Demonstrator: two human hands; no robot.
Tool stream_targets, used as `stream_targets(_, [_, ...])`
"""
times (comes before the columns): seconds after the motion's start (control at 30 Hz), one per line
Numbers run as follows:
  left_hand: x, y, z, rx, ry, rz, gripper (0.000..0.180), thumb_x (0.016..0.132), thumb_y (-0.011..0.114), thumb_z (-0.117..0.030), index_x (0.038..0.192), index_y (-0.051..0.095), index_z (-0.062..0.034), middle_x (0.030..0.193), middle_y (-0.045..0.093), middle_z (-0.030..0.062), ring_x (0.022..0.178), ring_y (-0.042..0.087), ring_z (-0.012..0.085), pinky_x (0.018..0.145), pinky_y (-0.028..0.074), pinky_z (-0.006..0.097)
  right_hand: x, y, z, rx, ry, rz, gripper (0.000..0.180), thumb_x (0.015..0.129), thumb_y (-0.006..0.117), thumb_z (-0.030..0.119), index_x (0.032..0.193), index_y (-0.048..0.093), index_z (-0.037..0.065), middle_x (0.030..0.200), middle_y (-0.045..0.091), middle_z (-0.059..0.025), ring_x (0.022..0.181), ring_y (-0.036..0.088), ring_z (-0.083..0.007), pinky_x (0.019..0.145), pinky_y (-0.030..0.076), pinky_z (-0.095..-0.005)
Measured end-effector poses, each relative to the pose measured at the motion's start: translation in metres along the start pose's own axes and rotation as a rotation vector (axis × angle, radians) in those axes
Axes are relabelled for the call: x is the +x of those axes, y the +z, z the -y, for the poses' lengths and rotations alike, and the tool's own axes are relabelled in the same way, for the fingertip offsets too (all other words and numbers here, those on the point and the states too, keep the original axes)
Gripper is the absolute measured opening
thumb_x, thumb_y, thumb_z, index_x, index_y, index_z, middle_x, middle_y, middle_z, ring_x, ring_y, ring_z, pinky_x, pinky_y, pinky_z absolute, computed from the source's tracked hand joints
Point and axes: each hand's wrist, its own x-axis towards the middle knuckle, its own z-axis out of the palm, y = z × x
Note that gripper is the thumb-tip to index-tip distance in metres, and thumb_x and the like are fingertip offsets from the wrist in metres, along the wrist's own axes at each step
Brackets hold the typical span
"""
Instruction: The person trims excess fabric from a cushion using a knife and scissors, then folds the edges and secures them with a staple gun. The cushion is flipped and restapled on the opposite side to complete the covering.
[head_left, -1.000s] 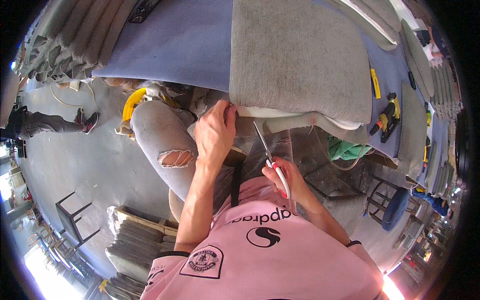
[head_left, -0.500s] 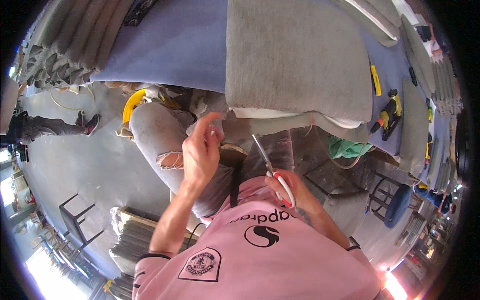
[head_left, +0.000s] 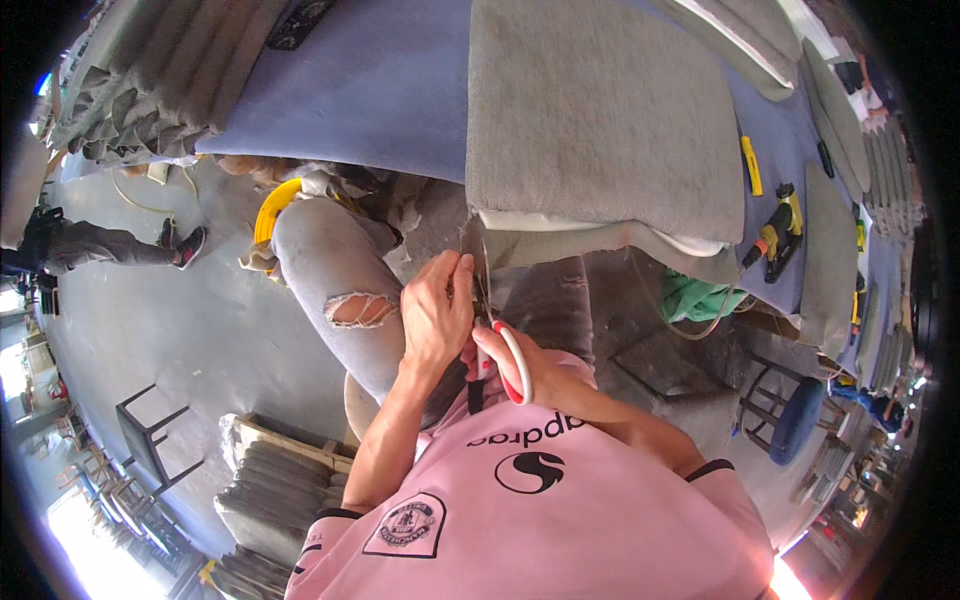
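The right hand point(head_left: 497, 357) is seen closed through the red and white handles of a pair of scissors point(head_left: 503, 352), whose blades run up toward the hanging edge of grey fabric point(head_left: 560, 243) just above the hands; the blade tips are hidden behind the fingers. The left hand point(head_left: 437, 312) is curled just beside the right, touching it, its fingertips pinched together at the lower edge of that fabric near the scissor blades; whether the cloth itself is held between them cannot be told. Both hands are kept over the lap, above a knee in torn grey jeans point(head_left: 335, 290). The fabric belongs to a large grey upholstered cushion point(head_left: 600, 110) that is laid on a blue-covered worktable point(head_left: 370, 90), its front edge overhanging the table toward the person, with white padding shown beneath. To the right on the table, a yellow and black power tool point(head_left: 775, 232) and a yellow utility knife point(head_left: 750, 165) are set well apart from the hands. A green cloth point(head_left: 695, 297) is bunched below the table edge, and a blue stool point(head_left: 795, 420) is placed farther right. Stacked grey cushions point(head_left: 150, 90) are piled at the far left.
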Motion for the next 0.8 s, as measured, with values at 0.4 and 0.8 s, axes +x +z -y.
stream_targets(0.4, [-0.001,-0.007,0.001,-0.023,-0.01,0.05,0.028,0.11,0.061,-0.017,0.09,0.058,0.0031,0.081,0.06,0.0241,0.076,0.062,0.0474,0.07,0.048,0.051,0.005,0.014,-0.013,0.113,-0.078,-0.05,0.05,0.12,0.042,0.044,0.093,0.061,0.006,0.076,0.062,-0.0045,0.065,0.057,-0.0169,0.063,0.045,-0.0321])
stream_targets(0.8, [0.001,-0.008,0.004,-0.01,-0.009,0.059,0.027,0.11,0.061,-0.017,0.091,0.059,0.0026,0.083,0.063,0.025,0.077,0.065,0.0488,0.069,0.049,0.052,0.051,-0.008,-0.052,0.249,-0.196,0.055,0.049,0.122,0.039,0.044,0.097,0.059,0.007,0.074,0.059,-0.0049,0.065,0.058,-0.0171,0.062,0.048,-0.0317])
